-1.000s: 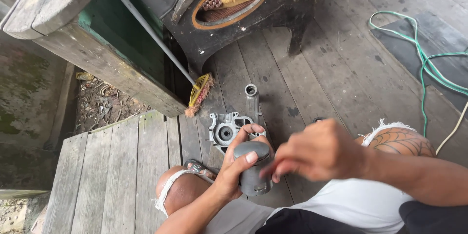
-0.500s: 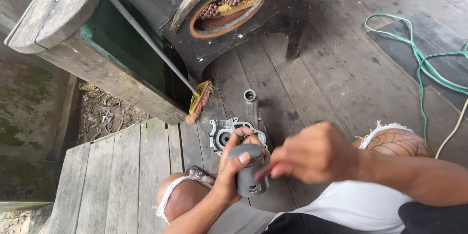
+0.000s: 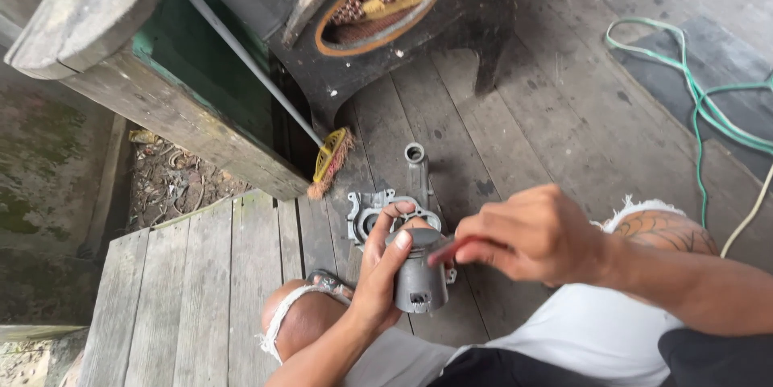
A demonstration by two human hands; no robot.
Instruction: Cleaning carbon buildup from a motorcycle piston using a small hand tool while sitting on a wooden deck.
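Above knees — left hand (image 3: 378,278) grips piston (image 3: 419,270).

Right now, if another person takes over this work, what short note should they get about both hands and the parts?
Left hand: grips the grey piston, crown up, over the knee.
Right hand: holds a thin red tool, its tip at the piston's top edge.
Metal housing: lies on the wooden floor just behind the piston, with a metal tube beyond it.
Yellow brush: on the floor by the green bench, untouched.
Done: piston is off the floor, in hand.
Left: work at the piston top is under way; housing and tube are not in hand.
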